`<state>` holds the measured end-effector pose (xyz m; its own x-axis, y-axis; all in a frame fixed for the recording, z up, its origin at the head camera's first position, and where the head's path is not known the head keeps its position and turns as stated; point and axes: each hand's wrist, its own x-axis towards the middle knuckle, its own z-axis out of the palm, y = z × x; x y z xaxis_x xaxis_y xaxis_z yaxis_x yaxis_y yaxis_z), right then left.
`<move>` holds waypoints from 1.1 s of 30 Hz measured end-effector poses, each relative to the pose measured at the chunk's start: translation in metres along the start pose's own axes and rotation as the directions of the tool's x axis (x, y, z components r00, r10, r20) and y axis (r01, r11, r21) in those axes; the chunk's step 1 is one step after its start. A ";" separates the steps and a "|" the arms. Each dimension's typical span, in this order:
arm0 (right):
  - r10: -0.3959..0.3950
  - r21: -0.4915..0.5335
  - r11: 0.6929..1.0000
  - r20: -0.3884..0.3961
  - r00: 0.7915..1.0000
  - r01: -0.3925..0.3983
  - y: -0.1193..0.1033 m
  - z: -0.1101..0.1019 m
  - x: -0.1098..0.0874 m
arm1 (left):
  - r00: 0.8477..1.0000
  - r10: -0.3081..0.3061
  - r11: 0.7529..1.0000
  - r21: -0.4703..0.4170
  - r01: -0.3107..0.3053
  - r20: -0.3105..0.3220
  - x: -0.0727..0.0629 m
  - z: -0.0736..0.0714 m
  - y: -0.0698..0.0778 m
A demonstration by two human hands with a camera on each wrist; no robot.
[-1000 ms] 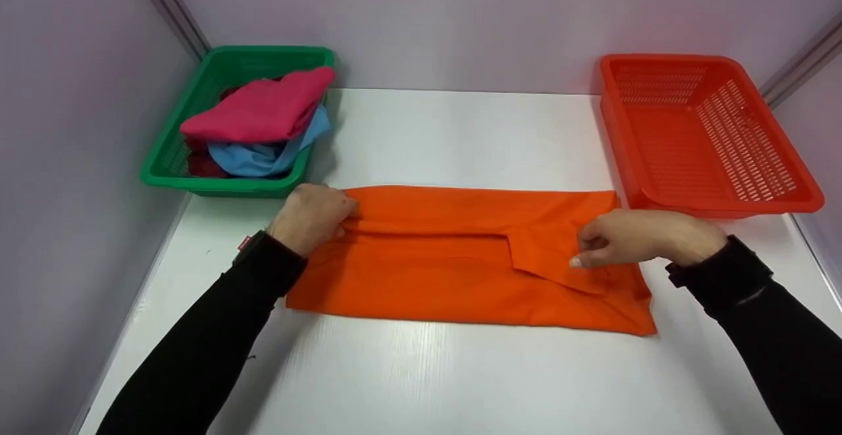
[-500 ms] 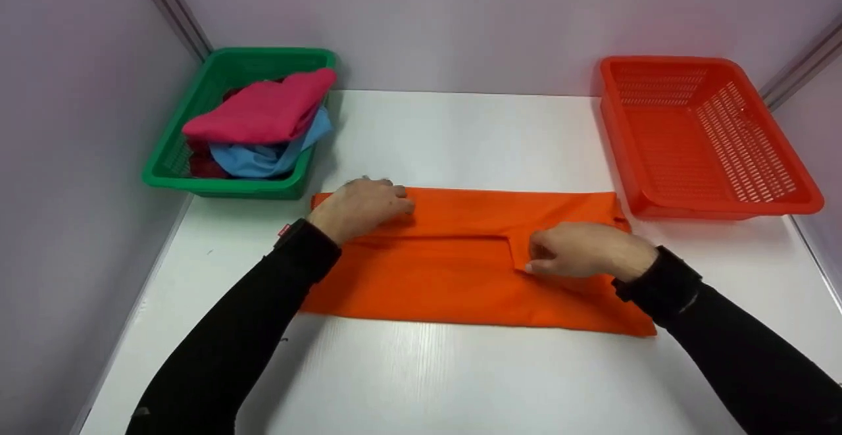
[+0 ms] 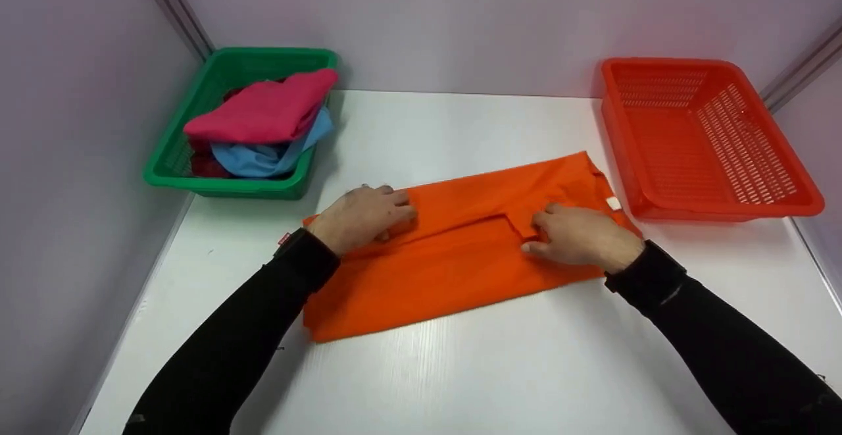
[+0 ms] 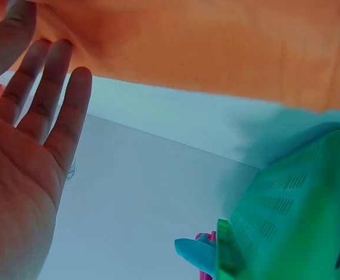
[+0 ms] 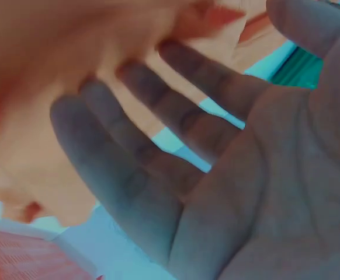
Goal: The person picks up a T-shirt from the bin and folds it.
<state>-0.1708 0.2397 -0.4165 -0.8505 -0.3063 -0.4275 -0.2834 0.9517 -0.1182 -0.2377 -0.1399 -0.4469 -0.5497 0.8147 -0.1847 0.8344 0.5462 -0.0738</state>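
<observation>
A folded orange garment [image 3: 421,283] lies slantwise on the table, its right end farther back than its left. A small white label [image 3: 613,203] shows at its right edge. On its upper left part rests my left hand [image 3: 363,218], fingertips touching the cloth. My right hand [image 3: 582,234] touches a folded flap near the right end. In the left wrist view the fingers [image 4: 65,111] look nearly straight against the cloth. Slightly bent, spread fingers [image 5: 181,105] press the fabric in the right wrist view.
At the back left stands a green basket [image 3: 220,185] holding a pink cloth [image 3: 263,109], a blue cloth [image 3: 263,158] and dark red fabric. A red basket [image 3: 717,208] stands at the back right, close to the garment's right end. Walls border the table's back and sides.
Both hands have come inward over the garment. It has turned counterclockwise: its right end has moved back, its lower left corner forward. The white label has come into view.
</observation>
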 end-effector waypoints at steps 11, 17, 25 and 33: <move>0.119 0.195 0.974 -0.004 0.993 -0.116 0.010 0.003 0.042 | 0.995 0.063 0.998 -0.014 -0.062 0.077 0.006 0.001 0.017; 0.118 0.236 0.964 0.030 0.993 -0.121 0.019 0.000 0.067 | 0.991 0.074 0.995 -0.073 -0.066 0.112 0.012 0.002 0.025; 0.028 0.220 0.975 -0.036 0.999 -0.019 0.042 -0.002 0.097 | 0.966 0.069 0.966 -0.259 -0.002 0.249 0.023 0.000 0.029; 0.033 0.212 0.977 -0.161 0.986 0.002 0.027 0.000 0.099 | 0.974 0.016 0.955 -0.292 0.052 0.226 0.021 -0.002 0.045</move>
<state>-0.2628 0.2348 -0.4623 -0.9197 -0.2739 -0.2813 -0.1844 0.9338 -0.3066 -0.2118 -0.0981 -0.4522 -0.5128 0.7584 -0.4023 0.7562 0.6209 0.2064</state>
